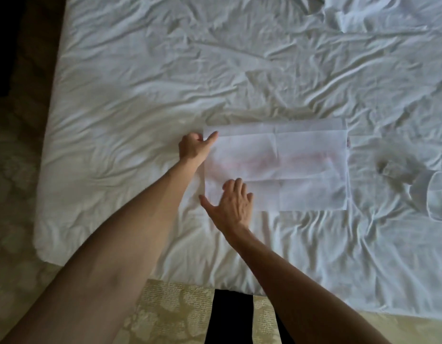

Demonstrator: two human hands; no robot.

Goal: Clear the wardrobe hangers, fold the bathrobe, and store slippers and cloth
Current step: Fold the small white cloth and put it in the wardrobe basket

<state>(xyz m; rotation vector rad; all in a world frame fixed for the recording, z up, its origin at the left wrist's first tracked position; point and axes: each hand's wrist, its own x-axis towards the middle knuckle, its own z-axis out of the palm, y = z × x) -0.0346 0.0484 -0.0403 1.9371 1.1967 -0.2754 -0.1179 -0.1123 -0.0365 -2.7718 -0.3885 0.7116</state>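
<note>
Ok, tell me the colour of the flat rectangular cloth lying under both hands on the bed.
White, with a faint pinkish smear across the flat rectangular cloth; head view.

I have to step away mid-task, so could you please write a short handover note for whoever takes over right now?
Left hand: pinches the far left corner of the white cloth.
Right hand: open, fingers flat on the cloth's near left part.
The cloth lies flat on the bed, creased, seemingly partly folded; a blurred white item lies to its right.
Left: finish folding and store the cloth. Bathrobe, hangers and slippers cannot be confirmed in view.
</note>
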